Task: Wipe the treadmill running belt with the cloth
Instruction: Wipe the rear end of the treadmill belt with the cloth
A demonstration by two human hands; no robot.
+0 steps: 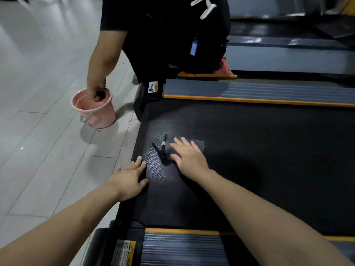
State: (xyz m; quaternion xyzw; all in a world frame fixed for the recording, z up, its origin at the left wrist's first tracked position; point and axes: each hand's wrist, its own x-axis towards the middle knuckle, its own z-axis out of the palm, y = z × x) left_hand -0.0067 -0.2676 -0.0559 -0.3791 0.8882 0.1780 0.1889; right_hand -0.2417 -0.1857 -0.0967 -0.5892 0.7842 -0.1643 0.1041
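The black running belt (259,150) of the treadmill fills the middle of the head view. A dark grey cloth (198,145) lies flat on it near the rear end. My right hand (187,157) presses flat on the cloth, fingers spread. My left hand (130,179) rests palm down on the belt's rear edge, fingers apart, holding nothing. A small black clip-like object (163,148) lies on the belt just left of the cloth.
Another person in black crouches beyond the treadmill, one hand in a pink bucket (96,110) on the tiled floor (38,131). Grey side rails with orange trim (269,93) border the belt. More treadmills stand at the upper right.
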